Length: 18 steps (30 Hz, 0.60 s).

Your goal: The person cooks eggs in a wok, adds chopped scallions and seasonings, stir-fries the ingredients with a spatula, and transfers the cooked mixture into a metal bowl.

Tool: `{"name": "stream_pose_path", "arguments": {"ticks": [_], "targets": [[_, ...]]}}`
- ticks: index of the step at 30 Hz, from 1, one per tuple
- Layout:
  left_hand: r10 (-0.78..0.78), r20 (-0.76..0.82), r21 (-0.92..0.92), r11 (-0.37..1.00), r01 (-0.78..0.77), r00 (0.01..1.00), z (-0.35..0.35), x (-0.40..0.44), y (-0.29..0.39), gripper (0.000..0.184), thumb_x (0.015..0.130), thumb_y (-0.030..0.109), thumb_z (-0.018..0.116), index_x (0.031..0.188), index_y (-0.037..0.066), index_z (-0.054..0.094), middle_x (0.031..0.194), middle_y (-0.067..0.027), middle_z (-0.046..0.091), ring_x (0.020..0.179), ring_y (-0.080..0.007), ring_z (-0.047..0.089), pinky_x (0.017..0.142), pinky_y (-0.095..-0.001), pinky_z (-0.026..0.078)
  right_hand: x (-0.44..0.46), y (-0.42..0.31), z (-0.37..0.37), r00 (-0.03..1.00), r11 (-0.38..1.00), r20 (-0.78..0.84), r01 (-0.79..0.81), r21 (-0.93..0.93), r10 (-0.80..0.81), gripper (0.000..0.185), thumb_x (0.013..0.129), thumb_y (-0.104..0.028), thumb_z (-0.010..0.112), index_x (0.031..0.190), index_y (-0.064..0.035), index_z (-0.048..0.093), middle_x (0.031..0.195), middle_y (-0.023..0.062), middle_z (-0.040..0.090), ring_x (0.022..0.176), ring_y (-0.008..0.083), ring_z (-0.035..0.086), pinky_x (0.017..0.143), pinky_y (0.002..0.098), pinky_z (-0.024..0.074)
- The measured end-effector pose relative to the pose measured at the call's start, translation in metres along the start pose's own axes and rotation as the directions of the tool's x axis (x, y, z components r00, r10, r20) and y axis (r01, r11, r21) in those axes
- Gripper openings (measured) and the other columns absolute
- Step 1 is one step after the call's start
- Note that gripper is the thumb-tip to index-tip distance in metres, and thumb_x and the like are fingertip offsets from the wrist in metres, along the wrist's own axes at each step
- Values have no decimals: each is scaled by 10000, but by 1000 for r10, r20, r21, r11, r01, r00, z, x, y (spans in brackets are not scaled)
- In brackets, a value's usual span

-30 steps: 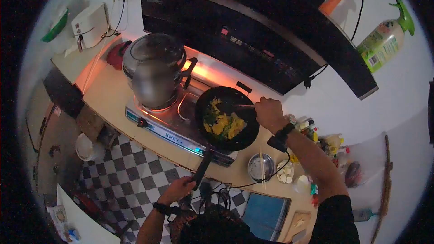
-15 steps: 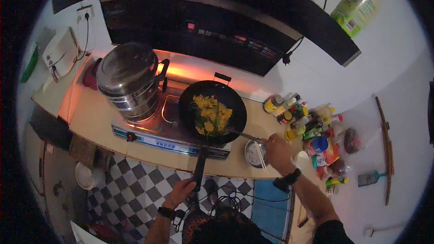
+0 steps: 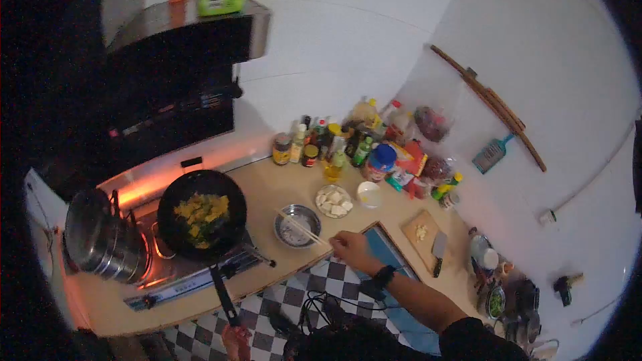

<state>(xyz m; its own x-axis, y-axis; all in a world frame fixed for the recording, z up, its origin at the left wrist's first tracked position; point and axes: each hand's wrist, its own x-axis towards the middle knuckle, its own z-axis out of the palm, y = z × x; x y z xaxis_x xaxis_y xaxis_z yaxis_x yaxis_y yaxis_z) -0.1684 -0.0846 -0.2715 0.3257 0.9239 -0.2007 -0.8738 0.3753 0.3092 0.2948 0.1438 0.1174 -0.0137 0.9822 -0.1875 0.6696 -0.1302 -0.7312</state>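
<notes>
A dark wok with yellow scrambled egg and green pieces sits on the stove. My left hand is closed at the end of the wok's long black handle, partly blurred. A spatula leans on the wok's right rim, its handle out over the stove edge. Wooden chopsticks lie across a metal bowl. My right hand has its fingers pinched at their near ends. Beside the bowl stand a plate of white chunks and a small white bowl.
A steamer pot stands left of the wok, by a glowing burner. Bottles and jars crowd the back corner. A cutting board holds chopped pale bits and a knife. The range hood hangs above the stove.
The view has swung to the right. My right hand has let go of the spatula and moved to the chopsticks. My left hand stays at the wok handle.
</notes>
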Motion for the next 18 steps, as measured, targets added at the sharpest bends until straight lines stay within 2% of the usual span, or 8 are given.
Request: {"name": "stream_pose_path", "arguments": {"ticks": [2, 4, 6, 7, 9, 12, 17, 18], "targets": [[120, -396, 411, 910, 59, 910, 63, -1, -18, 481, 971, 431, 579, 1190, 5, 630, 1020, -157, 687, 727, -219, 636, 667, -359, 502, -6, 68, -31, 982, 991, -149, -122, -48, 114, 274, 938, -260, 592, 936, -11, 706, 774, 148, 720, 726, 326, 706, 706, 423, 558], [116, -487, 481, 863, 155, 866, 88, 3, -30, 488, 973, 435, 577, 1218, 14, 614, 1057, -160, 672, 779, -230, 627, 702, -376, 500, -14, 144, -53, 957, 970, -201, -228, -80, 209, 261, 923, -253, 600, 956, -21, 714, 795, 149, 727, 752, 331, 712, 721, 418, 560], [107, -527, 512, 832, 215, 843, 105, 13, -44, 497, 976, 439, 575, 1245, 23, 599, 1093, -162, 658, 831, -242, 619, 738, -394, 498, -23, 202, -74, 874, 954, -447, 57, -296, -191, 257, 889, -238, 605, 983, -31, 725, 779, 142, 726, 764, 333, 716, 743, 415, 563], [100, -542, 522, 818, 242, 834, 114, 16, -52, 501, 977, 441, 574, 1259, 27, 591, 1112, -164, 651, 857, -248, 615, 755, -403, 497, -26, 212, -91, 872, 958, -457, 41, -285, -173, 257, 889, -238, 605, 983, -31, 725, 779, 142, 726, 764, 333, 716, 743, 415, 563], [99, -585, 532, 796, 289, 805, 131, 25, -72, 512, 979, 445, 571, 1286, 36, 575, 1148, -166, 637, 910, -260, 606, 791, -420, 494, -24, 236, -127, 873, 958, -466, -241, -159, 142, 260, 852, -222, 616, 984, -33, 738, 809, 153, 730, 770, 335, 717, 769, 412, 567], [121, -645, 541, 770, 339, 755, 156, 38, -99, 531, 982, 451, 568, 1327, 49, 552, 1203, -170, 616, 988, -277, 594, 844, -447, 491, 25, 329, -158, 805, 961, -541, -275, 22, 242, 226, 823, -161, 642, 972, -25, 744, 889, 113, 748, 749, 203, 719, 705, 346, 566], [196, -715, 547, 755, 361, 671, 212, 62, -149, 568, 987, 462, 562, 1396, 70, 513, 1295, -176, 580, 1119, -306, 573, 932, -491, 486, 138, 436, -218, 852, 969, -462, -196, 152, 245, 217, 845, -205, 650, 926, -17, 719, 864, 153, 731, 684, 264, 706, 684, 401, 555], [206, -720, 548, 755, 360, 663, 225, 68, -156, 576, 988, 464, 561, 1409, 74, 505, 1313, -177, 573, 1145, -312, 569, 950, -500, 485, 167, 465, -223, 856, 911, -358, -265, 316, 373, 230, 831, -198, 677, 965, -12, 700, 871, 145, 728, 709, 268, 705, 696, 411, 554]]}}
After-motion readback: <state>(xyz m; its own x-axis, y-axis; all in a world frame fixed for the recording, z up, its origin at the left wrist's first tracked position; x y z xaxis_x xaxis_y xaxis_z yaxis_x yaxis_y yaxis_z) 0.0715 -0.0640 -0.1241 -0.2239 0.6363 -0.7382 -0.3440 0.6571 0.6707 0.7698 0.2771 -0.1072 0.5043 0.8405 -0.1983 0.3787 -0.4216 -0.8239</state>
